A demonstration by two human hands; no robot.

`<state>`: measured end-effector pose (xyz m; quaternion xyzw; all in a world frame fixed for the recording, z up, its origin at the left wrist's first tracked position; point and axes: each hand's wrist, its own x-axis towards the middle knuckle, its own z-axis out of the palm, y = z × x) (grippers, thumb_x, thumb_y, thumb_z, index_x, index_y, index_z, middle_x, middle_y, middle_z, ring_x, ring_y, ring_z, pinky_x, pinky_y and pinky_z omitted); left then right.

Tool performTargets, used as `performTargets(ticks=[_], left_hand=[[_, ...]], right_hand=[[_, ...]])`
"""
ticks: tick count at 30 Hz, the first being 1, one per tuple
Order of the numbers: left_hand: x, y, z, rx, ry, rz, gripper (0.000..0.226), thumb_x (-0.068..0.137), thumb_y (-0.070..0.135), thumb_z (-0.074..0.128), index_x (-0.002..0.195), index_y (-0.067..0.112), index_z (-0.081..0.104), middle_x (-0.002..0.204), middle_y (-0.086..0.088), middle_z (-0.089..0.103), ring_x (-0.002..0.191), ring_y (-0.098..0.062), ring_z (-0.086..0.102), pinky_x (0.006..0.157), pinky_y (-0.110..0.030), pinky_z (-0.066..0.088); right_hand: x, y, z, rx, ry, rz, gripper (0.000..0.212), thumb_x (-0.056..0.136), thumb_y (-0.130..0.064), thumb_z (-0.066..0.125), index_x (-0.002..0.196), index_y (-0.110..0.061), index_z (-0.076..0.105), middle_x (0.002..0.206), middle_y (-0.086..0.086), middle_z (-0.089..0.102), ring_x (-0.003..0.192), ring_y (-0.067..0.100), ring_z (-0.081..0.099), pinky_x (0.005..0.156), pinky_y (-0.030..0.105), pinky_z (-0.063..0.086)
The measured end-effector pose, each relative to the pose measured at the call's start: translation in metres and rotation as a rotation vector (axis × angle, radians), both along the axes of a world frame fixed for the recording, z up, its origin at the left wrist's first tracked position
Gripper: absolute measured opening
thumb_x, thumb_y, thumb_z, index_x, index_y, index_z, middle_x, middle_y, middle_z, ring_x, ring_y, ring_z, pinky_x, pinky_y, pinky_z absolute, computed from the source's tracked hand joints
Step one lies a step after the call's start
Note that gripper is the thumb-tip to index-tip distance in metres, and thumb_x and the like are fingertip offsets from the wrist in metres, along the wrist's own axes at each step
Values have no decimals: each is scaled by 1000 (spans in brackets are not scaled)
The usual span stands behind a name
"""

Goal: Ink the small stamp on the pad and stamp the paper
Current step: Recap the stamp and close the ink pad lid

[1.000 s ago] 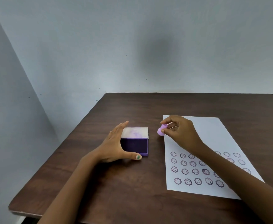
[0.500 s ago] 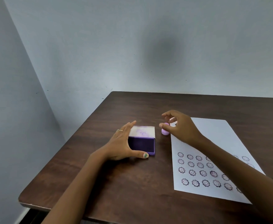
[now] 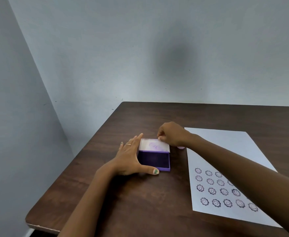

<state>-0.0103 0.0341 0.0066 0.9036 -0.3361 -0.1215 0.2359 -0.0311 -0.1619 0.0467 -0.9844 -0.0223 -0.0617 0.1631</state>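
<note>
The left hand [image 3: 130, 158] lies flat and spread against the left side of the purple ink pad [image 3: 155, 160]. The right hand [image 3: 172, 134] pinches the far edge of the pad's raised translucent lid [image 3: 155, 145]. The rounded pink stamp [image 3: 181, 147] sits under that wrist, between pad and smooth white paper [image 3: 226, 151].

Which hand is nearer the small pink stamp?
Right. The right hand is directly above the stamp, wrist over it; the left hand is across the ink pad.

1 ink pad [image 3: 155, 160], 1 stamp [image 3: 181, 147], 1 paper [image 3: 226, 151], 2 hands [image 3: 130, 159]
</note>
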Motion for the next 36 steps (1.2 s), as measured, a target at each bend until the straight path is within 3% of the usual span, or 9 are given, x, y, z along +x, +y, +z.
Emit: performTargets(ticks=[10,27,30,36], left_hand=[[4,1,-4,-25,73,-12,130,56,74,71,150,34,-9,163,4,3,149,-17,-6,112,-34,-12],[4,2,-4,-50,94,-7,141,50,79,68,149,29,-19,163,3,5,149,-17,-5,108,-30,-16],[3,2,-2,-65,74,-28,138,47,81,66,150,32,-12,162,4,11,149,-16,4,116,-37,-13],[-1,3,2,-110,72,-32,105,57,67,75,142,31,25,146,8,41,139,-14,31,117,-40,-8]], right_hand=[[9,8,2,126,60,-9,10,84,-6,60,87,-1,68,97,16,69,75,15,55,55,15,39],[-1,4,29,173,72,42,15,86,-10,59,90,2,68,102,15,70,82,15,59,63,16,44],[-12,6,38,197,40,59,14,86,-11,60,90,-1,68,100,12,70,82,14,59,63,16,43],[-45,19,38,182,-70,72,8,86,-16,61,88,-10,65,95,7,68,78,14,59,63,19,44]])
